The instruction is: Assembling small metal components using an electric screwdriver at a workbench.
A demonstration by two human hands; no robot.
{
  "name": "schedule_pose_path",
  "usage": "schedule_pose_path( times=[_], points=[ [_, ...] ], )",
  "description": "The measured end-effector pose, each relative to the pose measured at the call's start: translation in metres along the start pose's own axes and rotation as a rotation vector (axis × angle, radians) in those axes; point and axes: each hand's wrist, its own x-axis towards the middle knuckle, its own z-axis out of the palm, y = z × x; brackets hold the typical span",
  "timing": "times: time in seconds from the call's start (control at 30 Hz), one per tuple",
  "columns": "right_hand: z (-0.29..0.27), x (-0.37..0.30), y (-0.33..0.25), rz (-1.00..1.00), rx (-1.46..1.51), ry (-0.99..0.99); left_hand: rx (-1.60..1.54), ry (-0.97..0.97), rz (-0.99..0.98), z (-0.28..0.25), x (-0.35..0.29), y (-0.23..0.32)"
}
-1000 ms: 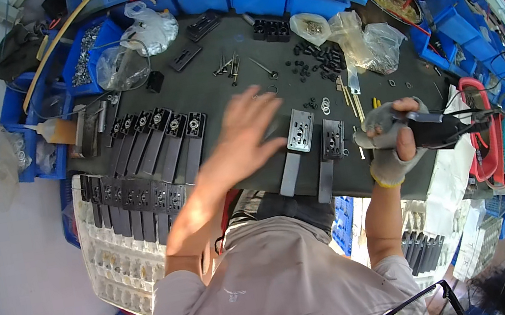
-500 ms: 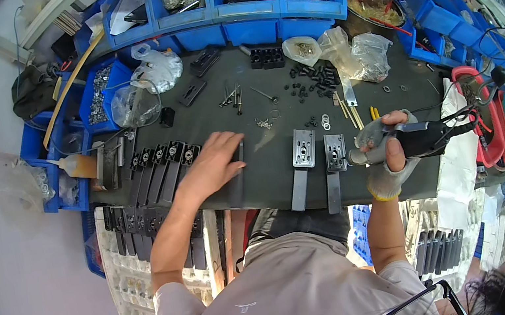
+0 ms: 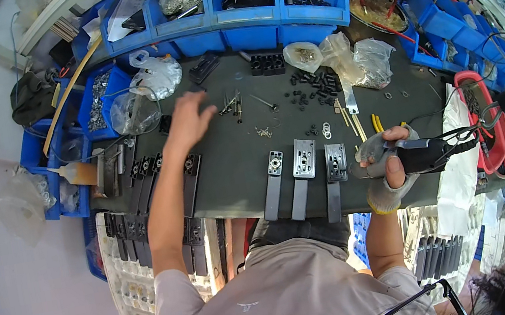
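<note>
My left hand [image 3: 192,122] is bare and reaches over the dark mat, its fingers stretched forward and thumb apart. Its fingertips cover the spot of a flat black plate, so contact is hidden. In my right hand [image 3: 390,164], which wears a pale glove with bare fingertips, is a corded black electric screwdriver [image 3: 422,156]. Its grey front end points left. Side by side left of it lie a left lock handle-like part [image 3: 274,184], a middle one [image 3: 302,176] and a right one [image 3: 334,177], each a dark bar with a metal-fitted head.
More such bars [image 3: 147,175] lie beneath my left forearm. Long screws [image 3: 237,106], black caps [image 3: 319,83] and washers [image 3: 327,130] are scattered mid-mat. Blue bins [image 3: 248,14] line the back. A red basket [image 3: 483,119] stands right; plastic bags [image 3: 155,77] sit back left.
My left hand has moved away from me and left toward the black plate. A third bar now lies left of the two in front of me. My right hand still holds the screwdriver.
</note>
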Motion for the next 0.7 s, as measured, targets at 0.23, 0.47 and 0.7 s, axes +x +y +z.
schedule_pose_path(
  times=[0.23,0.47,0.7],
  points=[
    [0.003,-0.004,0.005,-0.023,-0.160,0.100,0.335,-0.169,-0.229,0.027,0.045,-0.082],
    [0.003,0.001,0.003,0.005,-0.019,-0.010,0.067,0.149,-0.151,-0.004,0.019,-0.037],
    [0.009,-0.007,-0.004,0.028,-0.043,0.068,-0.900,-0.416,-0.372,0.005,-0.063,0.094]
  ],
)
